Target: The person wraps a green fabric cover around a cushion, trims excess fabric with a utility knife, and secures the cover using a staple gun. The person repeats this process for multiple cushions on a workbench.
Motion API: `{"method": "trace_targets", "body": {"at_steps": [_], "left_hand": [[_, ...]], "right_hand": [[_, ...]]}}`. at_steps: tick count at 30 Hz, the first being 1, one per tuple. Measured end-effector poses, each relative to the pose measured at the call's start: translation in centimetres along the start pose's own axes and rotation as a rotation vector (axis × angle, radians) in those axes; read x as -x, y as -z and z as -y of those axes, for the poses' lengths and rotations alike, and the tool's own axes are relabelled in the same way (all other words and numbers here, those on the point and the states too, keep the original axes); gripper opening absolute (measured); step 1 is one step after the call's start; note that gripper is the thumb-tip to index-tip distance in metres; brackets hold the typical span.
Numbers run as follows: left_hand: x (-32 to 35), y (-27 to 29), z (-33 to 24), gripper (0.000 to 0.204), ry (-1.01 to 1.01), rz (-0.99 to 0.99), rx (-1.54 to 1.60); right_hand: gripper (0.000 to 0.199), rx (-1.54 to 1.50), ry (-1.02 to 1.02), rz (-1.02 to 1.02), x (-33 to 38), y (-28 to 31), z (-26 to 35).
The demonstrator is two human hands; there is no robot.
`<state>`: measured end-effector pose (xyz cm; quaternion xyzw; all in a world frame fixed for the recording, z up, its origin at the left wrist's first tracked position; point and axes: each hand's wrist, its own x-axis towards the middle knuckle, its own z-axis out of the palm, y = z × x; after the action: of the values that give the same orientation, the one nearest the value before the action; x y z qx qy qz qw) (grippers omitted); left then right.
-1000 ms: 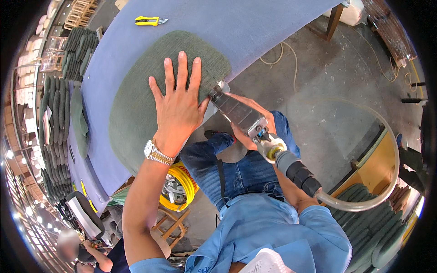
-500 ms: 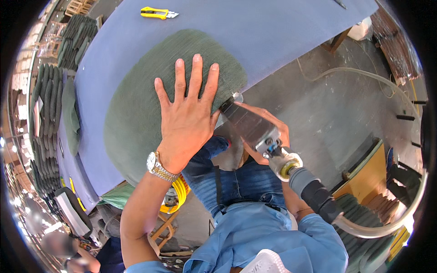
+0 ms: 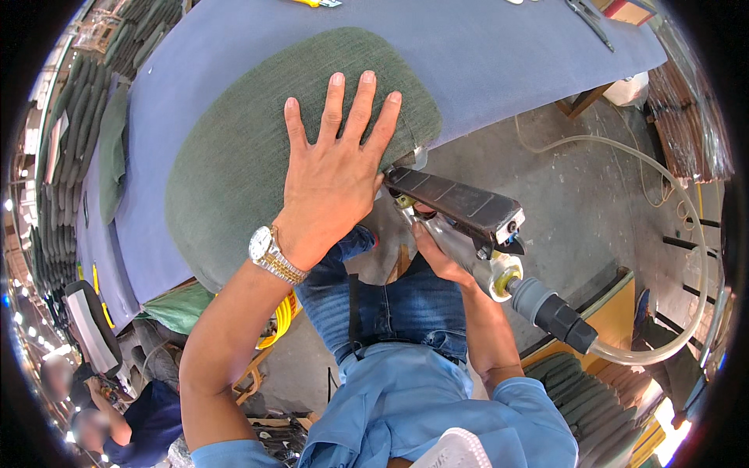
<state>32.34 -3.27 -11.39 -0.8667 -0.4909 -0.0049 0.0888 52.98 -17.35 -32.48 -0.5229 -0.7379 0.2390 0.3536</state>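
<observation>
My left hand (image 3: 331, 175) lies flat with fingers spread on a rounded green fabric-covered seat cushion (image 3: 250, 148), which rests on a table covered in blue cloth (image 3: 484, 54). My right hand (image 3: 438, 251) grips a grey pneumatic staple gun (image 3: 460, 207) from below, its nose against the cushion's near right edge, just beside my left palm. A clear air hose (image 3: 663, 234) runs from the gun's black coupling in a loop to the right.
Stacks of green cushions (image 3: 62, 156) line the left side. A yellow-handled tool (image 3: 316, 3) and dark pliers (image 3: 589, 19) lie at the table's far edge. Another person (image 3: 125, 421) sits at lower left. A yellow hose coil (image 3: 281, 320) is under the table.
The view has moved closer to the cushion. My left hand stays pressed flat on it, and the staple gun has shifted along the cushion's near edge, staying beside my palm.
</observation>
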Motion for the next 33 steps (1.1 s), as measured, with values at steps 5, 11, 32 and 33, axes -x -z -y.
{"method": "trace_targets", "body": {"at_steps": [5, 11, 32, 33], "left_hand": [[-0.2, -0.7, 0.3, 0.108, -0.020, -0.048, -0.028], [-0.1, -0.9, 0.2, 0.100, -0.009, -0.010, -0.128], [-1.4, -0.1, 14.5, 0.065, 0.086, -0.012, 0.144], [-1.3, -0.7, 14.0, 0.063, 0.104, -0.003, 0.091]], "right_hand": [[0.024, -0.226, 0.124, -0.264, -6.5, 2.6, 5.2], [0.032, -0.418, -0.103, -0.178, -9.2, 5.9, 10.1], [0.039, -0.494, -0.004, -0.176, -8.9, 4.1, 9.4], [0.038, -0.480, 0.016, -0.200, -8.9, 4.2, 9.4]]}}
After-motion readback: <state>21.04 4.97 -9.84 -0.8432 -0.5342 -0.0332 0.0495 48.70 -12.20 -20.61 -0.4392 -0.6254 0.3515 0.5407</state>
